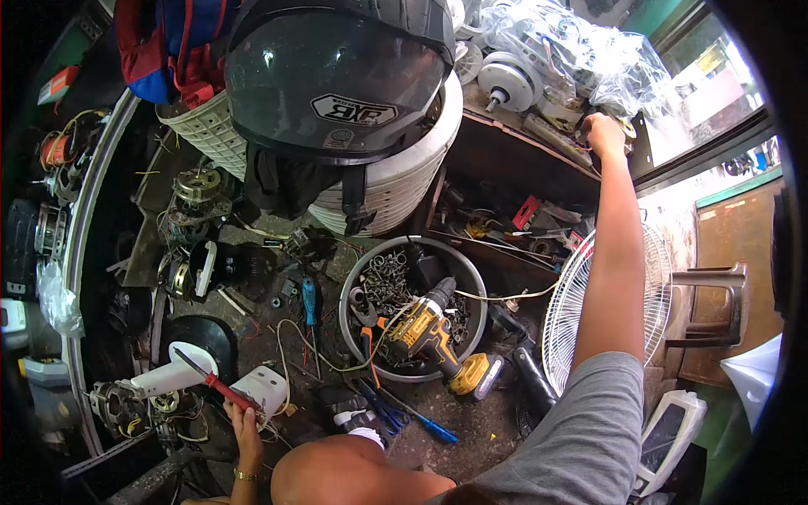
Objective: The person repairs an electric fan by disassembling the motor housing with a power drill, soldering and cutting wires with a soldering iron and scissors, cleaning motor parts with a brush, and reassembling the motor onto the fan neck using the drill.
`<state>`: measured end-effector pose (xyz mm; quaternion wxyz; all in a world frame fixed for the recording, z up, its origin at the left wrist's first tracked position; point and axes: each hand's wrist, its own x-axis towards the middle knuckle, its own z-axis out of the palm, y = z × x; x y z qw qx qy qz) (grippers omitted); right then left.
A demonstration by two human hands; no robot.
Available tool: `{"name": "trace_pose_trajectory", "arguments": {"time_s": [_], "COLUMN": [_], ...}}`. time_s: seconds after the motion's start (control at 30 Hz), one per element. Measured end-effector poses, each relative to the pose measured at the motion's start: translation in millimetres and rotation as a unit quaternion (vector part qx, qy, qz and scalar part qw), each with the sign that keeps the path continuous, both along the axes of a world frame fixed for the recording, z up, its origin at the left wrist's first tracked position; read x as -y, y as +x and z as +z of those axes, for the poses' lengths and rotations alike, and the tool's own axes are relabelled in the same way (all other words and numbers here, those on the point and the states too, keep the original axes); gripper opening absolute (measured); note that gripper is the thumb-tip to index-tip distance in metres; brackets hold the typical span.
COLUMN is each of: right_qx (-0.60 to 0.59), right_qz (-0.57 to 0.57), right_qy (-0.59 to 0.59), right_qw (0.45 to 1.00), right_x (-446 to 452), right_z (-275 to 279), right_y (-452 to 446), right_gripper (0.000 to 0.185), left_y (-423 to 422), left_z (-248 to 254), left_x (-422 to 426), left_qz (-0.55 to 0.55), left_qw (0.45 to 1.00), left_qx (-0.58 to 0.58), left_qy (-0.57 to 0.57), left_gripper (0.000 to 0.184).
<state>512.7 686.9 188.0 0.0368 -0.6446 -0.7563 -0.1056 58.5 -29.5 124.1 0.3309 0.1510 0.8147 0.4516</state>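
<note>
Left hand (244,429) of mine is curled closed around a red-handled tool (225,390), whose dark shaft points up and left from the fingers, beside a white housing (262,389). Rightward, I see a helmet (337,84) resting on a ribbed white basket (391,194); below, a round basin (346,313) holds loose metal hardware (385,278) and a yellow drill (427,331), its battery over the rim. Farther right, my right hand (606,136) bends its fingers at the cluttered shelf; I can't tell its grip
</note>
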Motion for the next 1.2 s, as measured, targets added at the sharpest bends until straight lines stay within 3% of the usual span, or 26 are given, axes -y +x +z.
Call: {"name": "trace_pose_trajectory", "arguments": {"time_s": [0.17,0.27,0.43,0.5,0.67,0.9,1.2], "right_qx": [-0.005,0.069,0.138,0.143,0.266,0.223,0.171], "right_qz": [0.041,0.038,0.049,0.033,0.087,0.033,-0.054], "right_qy": [0.016,-0.082,-0.057,-0.054,-0.083,-0.069,-0.157], "right_qw": [0.999,0.994,0.988,0.988,0.956,0.972,0.971], "right_x": [-14,-11,-16,-15,-16,-26,-44], "right_z": [-6,9,3,4,8,6,-4], "right_y": [-8,-19,-20,-23,-29,-30,-33], "right_gripper": [0.024,0.022,0.021,0.020,0.015,0.016,0.031], "left_y": [-1,5,4,-1,-3,1,8], "left_z": [-1,5,8,1,-3,2,9], "left_x": [-9,-19,-22,-14,-12,-24,-35], "left_qz": [-0.016,-0.008,-0.001,-0.014,-0.016,0.003,0.015], "left_qw": [1.000,0.999,0.998,1.000,0.999,0.997,0.995], "left_qx": [0.010,0.018,0.048,0.010,0.022,0.052,0.063], "left_qy": [0.009,0.033,0.051,0.010,0.041,0.062,0.082], "left_gripper": [0.036,0.031,0.028,0.035,0.035,0.032,0.032]}}
